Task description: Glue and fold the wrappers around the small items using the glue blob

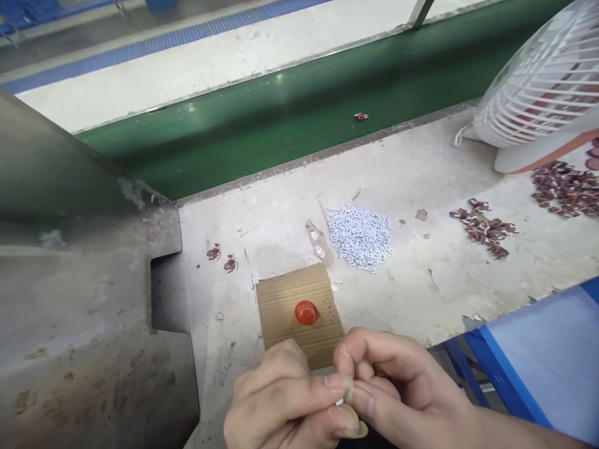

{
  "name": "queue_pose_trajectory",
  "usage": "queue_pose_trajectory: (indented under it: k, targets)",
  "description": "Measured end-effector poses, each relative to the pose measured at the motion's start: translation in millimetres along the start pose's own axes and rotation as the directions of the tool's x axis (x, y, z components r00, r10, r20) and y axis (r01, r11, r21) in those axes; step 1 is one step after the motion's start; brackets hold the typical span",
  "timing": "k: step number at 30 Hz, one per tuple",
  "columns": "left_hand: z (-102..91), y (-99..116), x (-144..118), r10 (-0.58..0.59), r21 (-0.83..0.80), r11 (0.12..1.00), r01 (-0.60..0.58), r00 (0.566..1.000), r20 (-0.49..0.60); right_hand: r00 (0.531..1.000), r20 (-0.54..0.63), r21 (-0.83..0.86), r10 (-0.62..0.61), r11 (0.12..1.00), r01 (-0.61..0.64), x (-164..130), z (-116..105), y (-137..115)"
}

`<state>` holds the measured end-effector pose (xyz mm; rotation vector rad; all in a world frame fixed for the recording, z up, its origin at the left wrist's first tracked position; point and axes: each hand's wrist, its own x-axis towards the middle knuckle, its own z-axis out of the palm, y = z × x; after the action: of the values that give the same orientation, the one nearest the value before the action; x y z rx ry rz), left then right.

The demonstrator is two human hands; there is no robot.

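My left hand (285,399) is closed in a pinch, with a small white piece (340,402) just showing between thumb and fingers. Against its fingertips presses my right hand (397,380), also pinched; whatever its fingers hold is hidden. Both hands are held at the near edge of a square of brown cardboard (281,299). On that cardboard sits a small round orange-red blob or cap (306,312). Just beyond, to the right, lies a heap of tiny pale bluish-white pieces (360,238).
Small dark-red figures lie in a group (486,229) and a larger pile (568,187) on the right. Two more figures (222,257) lie left. A white fan (543,87) stands back right. Behind runs a green belt (281,118); a metal housing (84,299) borders the left.
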<state>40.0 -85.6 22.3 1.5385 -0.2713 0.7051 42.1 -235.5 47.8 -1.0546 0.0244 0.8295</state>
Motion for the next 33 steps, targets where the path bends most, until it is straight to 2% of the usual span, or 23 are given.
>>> queue_pose_trajectory:
  k: [3,8,10,13,16,19,22,23,27,30,33]
  targets:
    - [1.3,5,-1,-0.017,0.005,1.000,0.017,0.999,-0.041,1.000,0.019,0.131,-0.002,0.991,-0.001,-2,4,7]
    - [0.5,9,0,-0.016,0.083,0.996,0.012,0.998,0.053,0.999,0.029,0.314,-0.028,0.949,0.017,-4,7,16]
    - [6.4,8,-2,-0.019,0.039,0.999,0.018,1.000,0.021,0.998,0.044,0.359,-0.038,0.933,0.020,-6,7,20]
    - [18.4,8,-6,-0.032,-0.018,0.999,0.031,0.993,-0.111,0.995,0.086,0.442,-0.058,0.897,0.014,-11,9,26]
    - [21.3,11,-6,-0.048,0.036,0.998,0.052,0.992,-0.116,0.998,0.050,0.493,-0.037,0.870,0.007,-14,12,27]
    - [12.0,12,-1,-0.028,0.075,0.997,0.030,0.999,-0.025,0.999,0.038,0.526,0.004,0.850,-0.023,-14,13,22]
    - [2.4,12,4,-0.041,0.057,0.998,0.034,0.990,0.132,0.992,0.119,0.564,0.035,0.820,-0.097,-13,12,15]
    - [1.0,11,5,-0.047,0.046,0.998,0.040,0.987,0.155,0.989,0.142,0.567,0.045,0.815,-0.118,-12,11,14]
    - [0.3,14,6,-0.078,-0.021,0.997,0.080,0.993,0.085,0.987,0.158,0.546,0.027,0.831,-0.110,-14,11,14]
    - [-2.0,16,5,-0.133,-0.044,0.989,0.143,0.974,0.186,0.998,0.067,0.510,0.018,0.859,-0.050,-17,13,18]
    - [-2.5,16,1,-0.146,-0.146,0.974,0.172,0.974,0.175,0.999,0.025,0.440,-0.029,0.898,0.015,-19,13,21]
